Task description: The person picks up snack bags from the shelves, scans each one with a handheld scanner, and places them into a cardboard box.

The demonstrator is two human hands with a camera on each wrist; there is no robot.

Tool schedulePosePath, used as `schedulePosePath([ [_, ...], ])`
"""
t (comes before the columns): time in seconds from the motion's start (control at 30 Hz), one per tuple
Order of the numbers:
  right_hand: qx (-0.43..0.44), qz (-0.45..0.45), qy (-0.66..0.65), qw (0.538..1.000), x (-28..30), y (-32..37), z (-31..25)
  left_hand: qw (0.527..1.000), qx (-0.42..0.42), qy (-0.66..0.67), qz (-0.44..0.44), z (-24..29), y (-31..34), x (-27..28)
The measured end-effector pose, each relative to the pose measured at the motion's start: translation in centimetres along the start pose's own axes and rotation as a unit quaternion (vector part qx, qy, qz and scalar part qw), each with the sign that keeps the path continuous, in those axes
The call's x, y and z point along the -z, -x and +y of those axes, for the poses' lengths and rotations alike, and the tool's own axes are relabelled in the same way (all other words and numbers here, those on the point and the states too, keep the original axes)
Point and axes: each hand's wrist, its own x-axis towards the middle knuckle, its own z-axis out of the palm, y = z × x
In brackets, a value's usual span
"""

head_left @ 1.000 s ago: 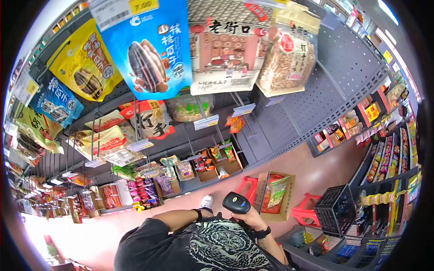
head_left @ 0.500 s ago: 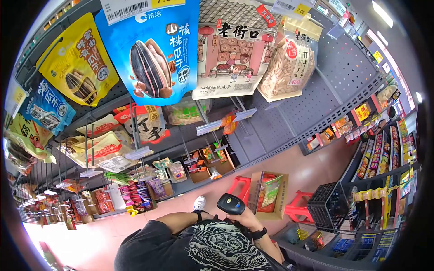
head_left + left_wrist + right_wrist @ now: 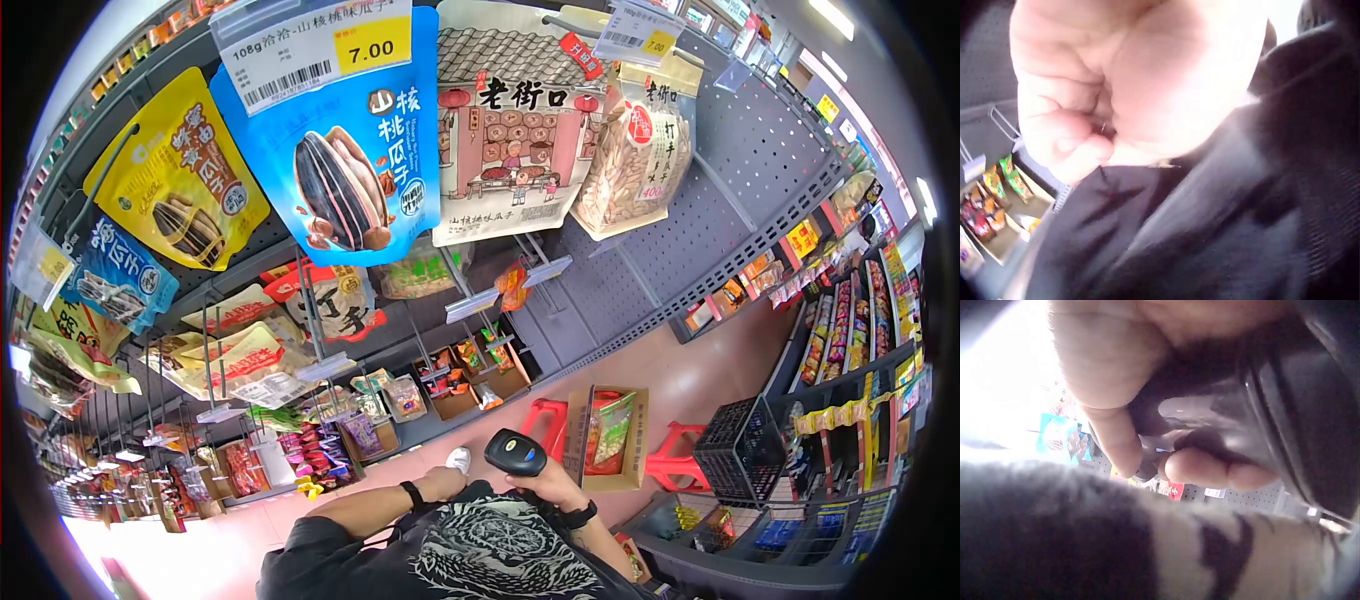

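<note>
My right hand (image 3: 548, 484) grips a black barcode scanner (image 3: 516, 453) at chest level. The right wrist view shows the fingers wrapped round its dark handle (image 3: 1210, 412). My left hand (image 3: 440, 484) hangs in front of the dark printed T-shirt (image 3: 505, 545). Its fingers (image 3: 1079, 147) are loosely bent toward the palm, and nothing shows in them. Above and ahead, a blue seed bag (image 3: 345, 190), a cream bag (image 3: 515, 150) and a clear-fronted seed bag (image 3: 640, 150) hang on the rack. A price label (image 3: 315, 50) covers the blue bag's top.
Yellow bag (image 3: 180, 180) and more snack packs hang at the left. Lower hooks and display boxes (image 3: 455, 400) line the rack. On the floor side stand a carton (image 3: 630, 440) of packets, red stools (image 3: 680, 455) and a black crate (image 3: 742, 450). Another shelf (image 3: 850, 330) runs along the right.
The view has tilted up, so the hanging bags sit lower and the price label shows more fully. My left hand has come forward from the shirt. The right hand keeps its grip on the barcode scanner.
</note>
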Motion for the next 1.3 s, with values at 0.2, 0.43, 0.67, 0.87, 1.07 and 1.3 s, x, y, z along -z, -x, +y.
schedulePosePath([
  [0.2,0.008,0.089,-0.071,0.993,1.2,1.4,1.7,0.861,-0.253,0.015,0.44,1.5,4.6,11.1],
  [0.43,0.059,0.123,-0.099,0.986,1.1,3.0,2.8,0.581,-0.156,0.214,0.77,2.5,-0.6,26.2],
  [0.67,0.086,0.173,-0.089,0.977,1.0,4.2,4.1,0.555,-0.148,0.299,0.762,1.6,-2.3,28.9],
  [0.87,0.066,0.151,-0.096,0.982,1.4,4.9,3.9,0.521,-0.396,0.507,0.561,3.4,-1.0,25.7],
  [1.07,0.065,0.131,-0.086,0.986,2.3,5.5,2.2,0.526,-0.374,0.497,0.58,3.5,0.4,20.8],
  [1.3,0.086,0.089,-0.069,0.99,6.9,6.6,3.9,0.478,-0.355,0.564,0.572,8.8,6.0,15.2],
])
